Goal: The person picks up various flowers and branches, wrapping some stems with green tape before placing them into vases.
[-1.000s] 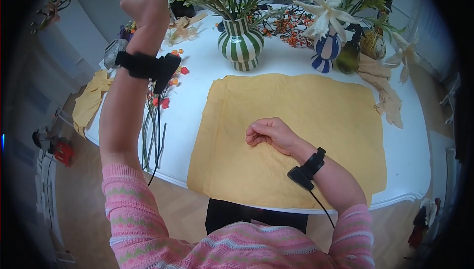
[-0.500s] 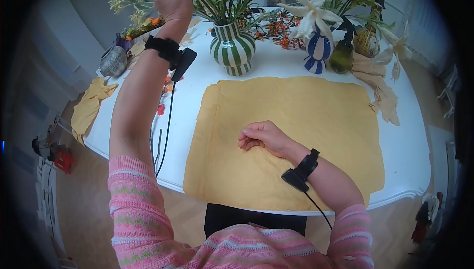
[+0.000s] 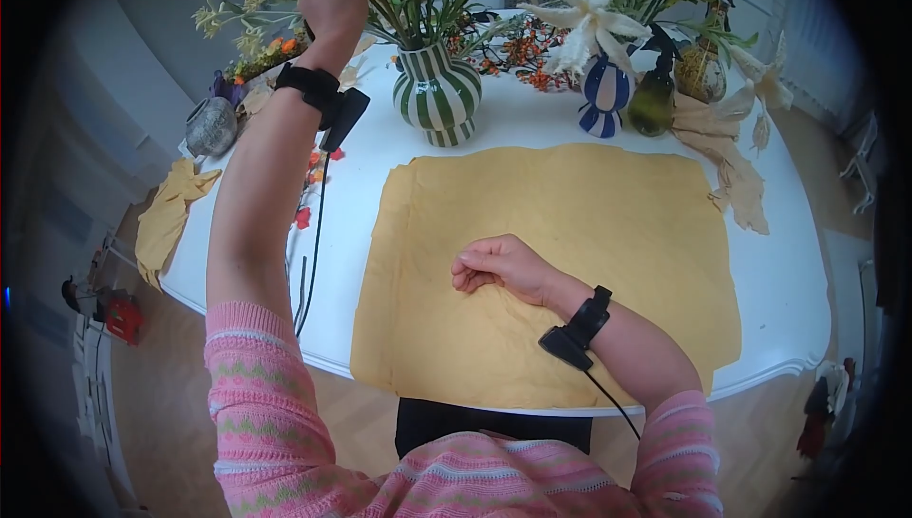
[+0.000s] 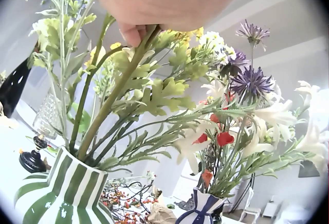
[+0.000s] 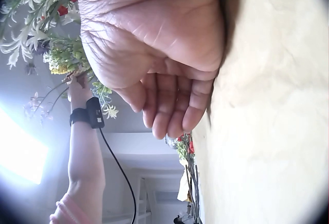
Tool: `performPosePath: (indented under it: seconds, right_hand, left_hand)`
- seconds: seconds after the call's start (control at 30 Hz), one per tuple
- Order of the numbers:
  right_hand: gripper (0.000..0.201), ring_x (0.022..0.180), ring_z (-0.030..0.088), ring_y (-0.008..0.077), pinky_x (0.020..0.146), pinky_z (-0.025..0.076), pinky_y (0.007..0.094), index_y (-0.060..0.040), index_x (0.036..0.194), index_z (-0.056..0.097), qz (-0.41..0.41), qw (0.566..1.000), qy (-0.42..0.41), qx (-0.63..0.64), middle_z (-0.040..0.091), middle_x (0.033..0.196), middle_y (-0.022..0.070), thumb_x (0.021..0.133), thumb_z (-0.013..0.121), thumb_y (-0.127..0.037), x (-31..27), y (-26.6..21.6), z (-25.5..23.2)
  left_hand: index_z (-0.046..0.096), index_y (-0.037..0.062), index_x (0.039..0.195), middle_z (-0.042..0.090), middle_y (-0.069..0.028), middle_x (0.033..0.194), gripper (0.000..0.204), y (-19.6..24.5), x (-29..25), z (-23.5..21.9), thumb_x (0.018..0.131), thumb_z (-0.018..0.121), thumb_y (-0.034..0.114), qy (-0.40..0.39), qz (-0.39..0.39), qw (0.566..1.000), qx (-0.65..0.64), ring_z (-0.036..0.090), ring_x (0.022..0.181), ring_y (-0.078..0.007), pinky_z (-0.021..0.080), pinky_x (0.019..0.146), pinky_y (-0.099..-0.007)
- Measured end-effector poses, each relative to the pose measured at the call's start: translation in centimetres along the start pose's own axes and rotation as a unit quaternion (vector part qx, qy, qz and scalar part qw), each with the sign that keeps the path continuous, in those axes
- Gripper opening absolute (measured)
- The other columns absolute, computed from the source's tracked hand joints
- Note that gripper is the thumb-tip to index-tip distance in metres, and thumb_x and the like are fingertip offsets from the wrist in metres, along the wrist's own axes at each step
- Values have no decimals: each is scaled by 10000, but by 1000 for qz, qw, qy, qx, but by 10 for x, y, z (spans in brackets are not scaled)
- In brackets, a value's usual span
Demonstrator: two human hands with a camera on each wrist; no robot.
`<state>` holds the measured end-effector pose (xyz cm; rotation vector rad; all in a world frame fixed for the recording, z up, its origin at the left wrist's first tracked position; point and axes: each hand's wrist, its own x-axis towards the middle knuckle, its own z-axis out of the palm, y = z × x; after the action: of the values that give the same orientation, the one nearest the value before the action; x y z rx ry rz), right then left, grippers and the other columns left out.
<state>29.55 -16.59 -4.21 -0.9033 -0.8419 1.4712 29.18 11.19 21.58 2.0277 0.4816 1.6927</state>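
Note:
Raised at the upper left, my left hand [image 3: 334, 7] pinches a thick green stem [image 4: 115, 87] among the foliage above the green-and-white striped vase [image 3: 438, 95]. In the left wrist view that stem slants down into the mouth of the vase [image 4: 64, 190]. My right hand [image 3: 503, 266] lies on its side on the yellow-brown paper [image 3: 570, 195], its fingers loosely curled around nothing, as the right wrist view of the hand [image 5: 159, 64] also shows.
A blue-and-white vase [image 3: 605, 98] and a green bottle [image 3: 652, 105] stand at the back right, near crumpled tan paper [image 3: 741, 176]. At the left are a grey pot [image 3: 211, 126], red blossoms [image 3: 303, 218] and crumpled yellow paper [image 3: 171, 219].
My left hand has moved right toward the striped vase, bringing the stem over it; the drooping blossom end has left the head view. My right hand still rests on the paper.

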Motion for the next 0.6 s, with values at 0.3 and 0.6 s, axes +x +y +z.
performPosePath:
  seconds: [0.3,0.6]
  right_hand:
    - [246,837,653,176,785,535,296,19,956,650,-1,1000,-3,4,664,895,98,970,543,-201,0,-1,-1]
    - [240,837,657,180,782,537,297,21,955,645,9,1000,-13,13,670,907,114,970,542,-195,0,-1,-3]
  left_hand:
    - [732,51,940,709,-110,757,248,-46,-18,31,828,681,266,-34,2,997,66,693,699,-240,520,671,-335]
    - [721,1,947,716,-134,786,254,-66,-48,40,835,683,225,-188,-84,974,91,700,714,-217,527,691,-319]
